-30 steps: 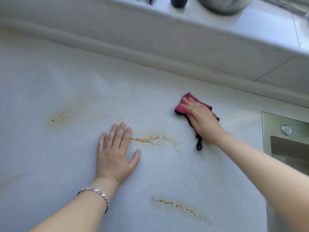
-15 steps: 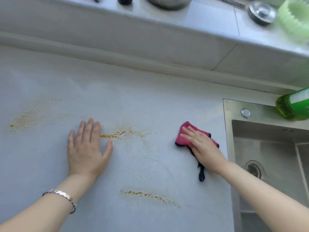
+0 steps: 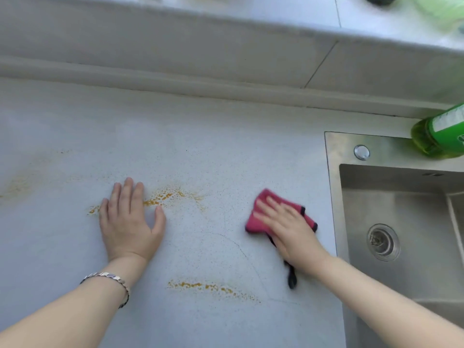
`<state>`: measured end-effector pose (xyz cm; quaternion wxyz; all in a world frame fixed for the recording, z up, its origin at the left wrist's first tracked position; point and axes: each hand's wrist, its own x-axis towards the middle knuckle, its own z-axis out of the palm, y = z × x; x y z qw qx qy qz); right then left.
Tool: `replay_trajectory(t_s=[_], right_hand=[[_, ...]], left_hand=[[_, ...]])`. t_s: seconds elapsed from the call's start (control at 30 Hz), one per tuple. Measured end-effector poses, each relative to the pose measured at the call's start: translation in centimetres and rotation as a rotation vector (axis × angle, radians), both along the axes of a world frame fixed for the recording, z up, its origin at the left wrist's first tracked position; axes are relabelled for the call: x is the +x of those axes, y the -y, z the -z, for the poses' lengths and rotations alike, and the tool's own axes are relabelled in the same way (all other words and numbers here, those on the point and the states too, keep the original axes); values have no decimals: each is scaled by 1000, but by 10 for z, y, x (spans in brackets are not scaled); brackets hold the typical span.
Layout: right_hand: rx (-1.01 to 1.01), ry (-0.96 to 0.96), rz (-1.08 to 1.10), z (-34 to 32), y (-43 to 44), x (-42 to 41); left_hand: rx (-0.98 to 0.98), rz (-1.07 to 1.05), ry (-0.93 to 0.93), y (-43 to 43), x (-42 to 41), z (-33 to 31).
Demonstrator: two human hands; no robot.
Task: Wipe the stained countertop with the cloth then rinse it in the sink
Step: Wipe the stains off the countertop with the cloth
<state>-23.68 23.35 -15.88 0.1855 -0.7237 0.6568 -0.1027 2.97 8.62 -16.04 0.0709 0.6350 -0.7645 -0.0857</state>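
Note:
A pink cloth (image 3: 258,219) with black trim lies on the pale grey countertop (image 3: 200,136), just left of the steel sink (image 3: 401,209). My right hand (image 3: 288,229) presses flat on the cloth and covers most of it; a black loop (image 3: 292,280) trails out below my wrist. My left hand (image 3: 130,222) rests flat on the counter, fingers spread, holding nothing. An orange stain (image 3: 168,195) starts at its fingertips. A second orange streak (image 3: 211,288) lies nearer the front, and a faint one (image 3: 20,184) at far left.
A green bottle of dish liquid (image 3: 439,136) lies on the sink's back rim, beside a round steel cap (image 3: 361,152). The drain (image 3: 383,242) sits in the basin. A raised tiled ledge (image 3: 251,18) runs along the back wall, with blurred items at its top right.
My right hand has slid the cloth toward me, down the counter next to the sink. The view has swung right, bringing the sink in. My left hand has stayed flat by the stain.

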Motion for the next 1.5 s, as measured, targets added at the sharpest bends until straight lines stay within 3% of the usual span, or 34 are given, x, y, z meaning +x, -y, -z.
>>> replay_trajectory(t_s=[0.07, 0.1, 0.2, 0.3, 0.47, 0.57, 0.67, 0.77, 0.93, 1.07, 1.1, 1.17, 1.27, 1.3, 1.37, 1.5], right_hand=[[8, -14, -130, -5, -9, -33], [8, -20, -77, -8, 4, -53], [-21, -57, 368, -21, 61, -101], [-26, -90, 568, -9, 70, -79], [15, 32, 349, 6, -31, 42], [59, 55, 280, -6, -94, 45], [43, 62, 685, -12, -94, 18], [43, 6, 1066, -9, -48, 49], [2, 69, 758, -1, 0, 178], [10, 47, 381, -2, -24, 156], [-10, 22, 419, -1, -35, 138], [32, 9, 690, -7, -54, 115], [11, -7, 1148, -5, -43, 142], [1, -19, 1196, -5, -28, 161], [-37, -24, 1045, 1, -3, 204], [4, -11, 423, 5, -21, 201]], left_hand=[[-10, 6, -10, 1, 2, 1], [-10, 3, -17, 1, 2, 2], [-6, 3, -30, 0, 2, 2], [3, 12, -34, 0, 2, 1], [40, 34, -34, -1, 4, -2], [112, 92, -31, -1, 11, -8], [75, 156, -87, -7, 45, -17], [53, 115, -127, -22, 102, -23], [109, 82, -60, -27, 155, -13], [111, 101, -55, -19, 154, -5], [107, 101, -58, -19, 154, -4], [95, 98, -72, -18, 156, -1], [65, 107, -89, -18, 156, -1], [63, 109, -91, -17, 156, 0], [62, 106, -91, -17, 156, 1], [44, 103, -94, -17, 156, 2]])
